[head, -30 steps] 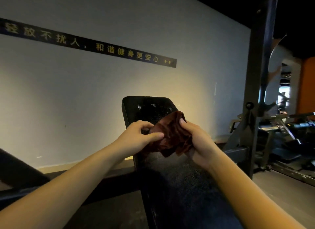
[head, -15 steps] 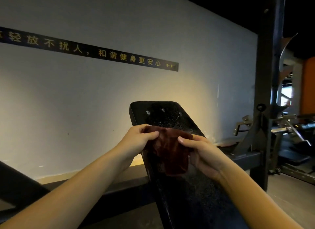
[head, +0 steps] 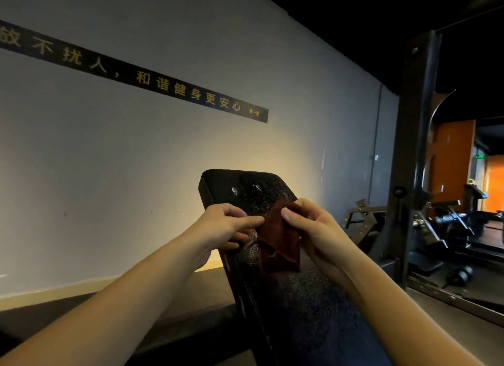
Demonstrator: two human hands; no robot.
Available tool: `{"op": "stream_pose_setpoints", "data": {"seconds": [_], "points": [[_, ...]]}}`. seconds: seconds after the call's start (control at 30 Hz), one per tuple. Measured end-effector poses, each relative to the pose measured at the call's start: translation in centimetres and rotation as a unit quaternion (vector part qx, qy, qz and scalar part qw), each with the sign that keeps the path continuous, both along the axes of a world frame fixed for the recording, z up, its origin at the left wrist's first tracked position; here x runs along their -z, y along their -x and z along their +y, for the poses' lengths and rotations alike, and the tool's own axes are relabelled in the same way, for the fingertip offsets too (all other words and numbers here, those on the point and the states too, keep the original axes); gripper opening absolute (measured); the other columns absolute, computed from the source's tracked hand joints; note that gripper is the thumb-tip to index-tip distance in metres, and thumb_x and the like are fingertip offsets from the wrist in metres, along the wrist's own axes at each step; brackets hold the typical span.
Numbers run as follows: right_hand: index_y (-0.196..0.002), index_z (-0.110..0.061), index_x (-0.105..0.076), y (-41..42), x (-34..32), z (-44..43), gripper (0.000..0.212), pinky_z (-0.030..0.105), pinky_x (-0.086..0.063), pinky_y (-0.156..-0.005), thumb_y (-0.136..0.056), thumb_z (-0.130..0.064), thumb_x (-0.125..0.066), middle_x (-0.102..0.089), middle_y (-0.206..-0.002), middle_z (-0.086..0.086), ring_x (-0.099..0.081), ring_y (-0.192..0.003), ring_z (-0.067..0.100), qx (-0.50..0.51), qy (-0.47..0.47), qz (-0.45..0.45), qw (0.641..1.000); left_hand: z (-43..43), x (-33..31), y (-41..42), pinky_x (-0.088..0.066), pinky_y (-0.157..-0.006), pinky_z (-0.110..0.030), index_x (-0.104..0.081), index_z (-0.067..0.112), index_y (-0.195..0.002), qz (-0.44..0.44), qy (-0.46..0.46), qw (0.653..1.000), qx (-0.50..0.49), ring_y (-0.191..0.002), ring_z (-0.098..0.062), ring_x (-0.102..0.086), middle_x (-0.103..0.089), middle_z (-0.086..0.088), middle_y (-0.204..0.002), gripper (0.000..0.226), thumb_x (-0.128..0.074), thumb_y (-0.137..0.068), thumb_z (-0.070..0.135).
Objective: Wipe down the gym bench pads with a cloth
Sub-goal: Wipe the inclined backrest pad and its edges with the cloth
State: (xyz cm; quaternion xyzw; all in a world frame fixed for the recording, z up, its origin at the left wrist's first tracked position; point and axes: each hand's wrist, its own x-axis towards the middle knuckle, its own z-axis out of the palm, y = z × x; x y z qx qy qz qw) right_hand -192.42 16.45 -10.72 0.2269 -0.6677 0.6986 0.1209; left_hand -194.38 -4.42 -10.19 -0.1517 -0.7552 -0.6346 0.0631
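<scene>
Brown cloth (head: pixel 278 243) crumpled over speckled black bench pad (head: pixel 313 305) | left hand (head: pixel 221 226), right hand (head: pixel 319 229): grip pinching cloth

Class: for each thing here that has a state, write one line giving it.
Cloth: hangs folded, held by both hands in front of the pad.
Left hand: pinches the cloth.
Right hand: grips the cloth.
Pad: tilted up, speckled.

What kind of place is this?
Most likely a gym: a padded black bench in front, a tall metal rack post at right, and a wall strip ending in a small dumbbell icon.
</scene>
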Motion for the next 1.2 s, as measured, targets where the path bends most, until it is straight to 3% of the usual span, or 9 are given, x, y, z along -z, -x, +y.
{"op": "stream_pose_setpoints", "data": {"seconds": [0.13,0.23,0.33,0.6,0.7,0.8,0.93,1.03,1.2], "points": [[-0.099,-0.005,-0.065,2.4,-1.3,3.7,0.031,0.041,-0.062,-0.071,-0.081,-0.024,-0.083,-0.073,-0.092,0.014,-0.072,-0.082,0.025,0.196,-0.023,-0.019,0.980,-1.5,0.6,2.5,-0.048,-0.072,-0.029,-0.069,0.022,-0.099,0.158,0.052,0.975,-0.147,-0.094,-0.017,-0.065,-0.068,0.001,-0.097,0.016,-0.078,-0.089,0.030],[-0.092,-0.012,-0.065,6.4,-1.0,6.7,0.014,0.049,-0.060,-0.082,-0.093,-0.023,-0.072,-0.073,-0.097,0.015,-0.070,-0.088,0.032,0.406,-0.177,-0.035,0.896,-1.7,1.6,4.8,-0.045,-0.085,-0.031,-0.068,0.023,-0.109,0.263,0.169,0.925,-0.215,-0.107,-0.016,-0.057,-0.063,0.006,-0.111,0.021,-0.072,-0.092,0.035],[-0.108,-0.013,-0.070,8.6,0.4,5.5,0.016,0.041,-0.053,-0.091,-0.096,-0.019,-0.062,-0.072,-0.112,0.016,-0.066,-0.103,0.037,0.474,-0.278,-0.044,0.834,-1.8,2.5,6.6,-0.040,-0.106,-0.042,-0.064,0.020,-0.129,0.297,0.241,0.888,-0.256,-0.128,-0.023,-0.047,-0.055,0.000,-0.136,0.039,-0.066,-0.095,0.039],[-0.122,-0.022,-0.065,4.6,2.6,-5.2,0.026,0.042,-0.051,-0.082,-0.098,-0.022,-0.053,-0.058,-0.111,0.003,-0.058,-0.099,0.025,0.311,-0.487,0.286,0.764,-1.8,3.3,10.0,-0.030,-0.117,-0.044,-0.057,0.017,-0.142,0.315,0.134,0.904,-0.258,-0.141,-0.020,-0.040,-0.049,0.000,-0.152,0.045,-0.056,-0.103,0.038],[-0.122,-0.023,-0.063,7.3,2.5,2.2,0.026,0.041,-0.052,-0.084,-0.100,-0.026,-0.050,-0.062,-0.114,0.002,-0.062,-0.105,0.028,0.434,-0.506,0.170,0.726,-1.8,3.9,10.6,-0.028,-0.118,-0.037,-0.055,0.018,-0.145,0.326,0.129,0.905,-0.240,-0.144,-0.014,-0.037,-0.045,0.006,-0.155,0.048,-0.058,-0.102,0.038],[-0.112,-0.013,-0.065,11.9,0.4,4.8,0.024,0.040,-0.048,-0.077,-0.100,-0.023,-0.047,-0.068,-0.110,0.012,-0.064,-0.099,0.037,0.529,-0.415,0.063,0.737,-1.9,4.2,10.9,-0.027,-0.116,-0.030,-0.054,0.019,-0.147,0.328,0.094,0.913,-0.225,-0.144,-0.009,-0.035,-0.042,0.010,-0.156,0.050,-0.057,-0.101,0.040],[-0.114,-0.013,-0.066,12.7,-0.9,-5.3,0.025,0.042,-0.052,-0.085,-0.099,-0.023,-0.049,-0.070,-0.111,0.010,-0.065,-0.101,0.034,0.423,-0.392,0.169,0.799,-2.2,4.0,11.1,-0.030,-0.114,-0.030,-0.055,0.017,-0.145,0.334,0.136,0.904,-0.230,-0.143,-0.013,-0.039,-0.045,0.006,-0.153,0.047,-0.054,-0.104,0.039],[-0.123,-0.020,-0.062,7.1,1.3,-8.0,0.026,0.042,-0.051,-0.082,-0.102,-0.027,-0.048,-0.062,-0.112,0.002,-0.061,-0.095,0.026,0.291,-0.460,0.287,0.788,-2.9,2.7,11.6,-0.030,-0.113,-0.031,-0.054,0.015,-0.144,0.335,0.146,0.902,-0.229,-0.141,-0.018,-0.040,-0.047,0.000,-0.151,0.051,-0.048,-0.101,0.041],[-0.118,-0.018,-0.066,11.5,0.3,2.5,0.028,0.042,-0.052,-0.086,-0.099,-0.025,-0.047,-0.067,-0.114,0.008,-0.064,-0.103,0.032,0.455,-0.482,0.157,0.732,-2.9,1.2,13.6,-0.008,-0.119,-0.023,-0.027,0.015,-0.161,0.284,0.147,0.926,-0.200,-0.154,-0.010,-0.015,-0.021,0.004,-0.168,0.058,-0.046,-0.108,0.032]]}}
